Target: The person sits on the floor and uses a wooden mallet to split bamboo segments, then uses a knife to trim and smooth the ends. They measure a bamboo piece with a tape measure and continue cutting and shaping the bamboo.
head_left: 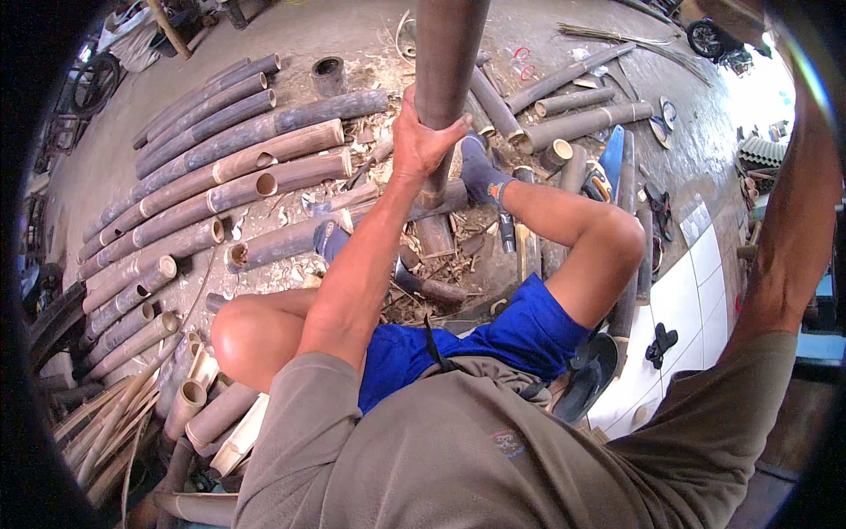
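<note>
My left hand [421,143] is closed around a thick dark bamboo pole [451,57], fingers wrapped behind it and thumb across its front. The pole stands upright between my legs and runs out of the top of the picture. Its lower end is down among wood chips by a bamboo piece lying crosswise [454,196]; my wrist partly covers that spot. Raised high on the right, my right arm [789,220] reaches the upper edge. Only a cut-off part of what seems to be my right hand [727,11] shows there, its fingers hidden.
Several cut bamboo lengths [238,169] lie in rows at left, some with round holes. More bamboo [590,123] lies at far right. A blue-handled saw [610,159] rests near my knee. Sandals [661,123], white tiles [674,322] and split strips [110,432] lie around.
</note>
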`<state>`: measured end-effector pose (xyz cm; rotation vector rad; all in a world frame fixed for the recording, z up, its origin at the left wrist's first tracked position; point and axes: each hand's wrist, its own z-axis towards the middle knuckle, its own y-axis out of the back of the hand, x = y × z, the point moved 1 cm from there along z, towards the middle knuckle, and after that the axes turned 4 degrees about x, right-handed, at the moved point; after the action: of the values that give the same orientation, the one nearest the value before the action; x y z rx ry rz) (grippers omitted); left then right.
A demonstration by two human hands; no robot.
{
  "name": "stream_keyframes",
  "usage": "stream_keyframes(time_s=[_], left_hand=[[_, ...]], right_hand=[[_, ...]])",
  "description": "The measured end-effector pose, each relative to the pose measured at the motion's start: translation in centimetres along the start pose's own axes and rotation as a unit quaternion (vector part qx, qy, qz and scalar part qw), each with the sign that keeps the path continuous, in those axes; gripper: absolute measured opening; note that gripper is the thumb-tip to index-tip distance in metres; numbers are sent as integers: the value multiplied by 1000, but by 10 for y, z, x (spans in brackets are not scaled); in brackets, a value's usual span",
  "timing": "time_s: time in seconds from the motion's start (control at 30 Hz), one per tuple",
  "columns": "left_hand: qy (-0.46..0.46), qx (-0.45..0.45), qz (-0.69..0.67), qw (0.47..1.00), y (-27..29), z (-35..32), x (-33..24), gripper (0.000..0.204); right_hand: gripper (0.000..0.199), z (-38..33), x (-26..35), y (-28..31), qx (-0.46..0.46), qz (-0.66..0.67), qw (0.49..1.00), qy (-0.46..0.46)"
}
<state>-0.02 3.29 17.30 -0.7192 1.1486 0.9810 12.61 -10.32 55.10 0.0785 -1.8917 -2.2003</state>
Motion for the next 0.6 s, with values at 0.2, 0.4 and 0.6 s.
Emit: stream_keyframes(time_s=[0.2, 0.4, 0.6], left_hand=[[-8, -9, 29, 999, 5, -3, 1, 86], [-7, -15, 8, 1000, 0, -4, 7, 85], [7, -18, 36, 999, 4, -7, 9, 85]], right_hand=[[97, -2, -4, 2, -12, 11, 1000, 9], [97, -2, -3, -11, -15, 18, 1000, 9], [97, -4, -2, -3, -16, 13, 1000, 4]])
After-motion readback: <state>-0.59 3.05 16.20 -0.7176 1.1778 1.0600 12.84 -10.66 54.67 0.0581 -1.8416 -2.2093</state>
